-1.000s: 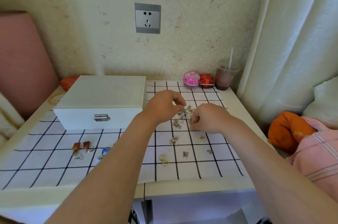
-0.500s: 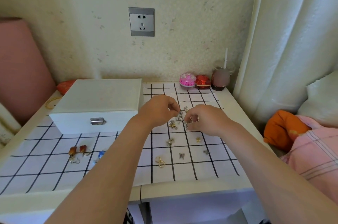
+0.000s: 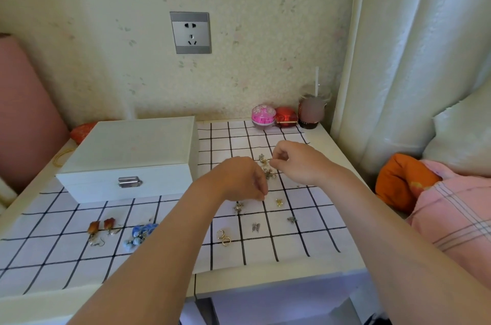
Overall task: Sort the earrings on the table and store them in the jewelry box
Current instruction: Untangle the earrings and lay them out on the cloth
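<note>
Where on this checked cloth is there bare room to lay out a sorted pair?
Free: the near-left squares in front of the orange earrings and blue earrings; the near-right row in front of the gold hoops. Crowded: the earring pile at the right hand.

— What is seen behind the white table [image 3: 265, 283]?
— A pale, faintly flowered wall [image 3: 106, 32] is seen, with a grey socket [image 3: 190, 32] set into it.
— And at the sides?
— A cream curtain [image 3: 425, 45] is hung at the right, softly lit by daylight; a pink cushion [image 3: 24, 112] is propped at the left.
</note>
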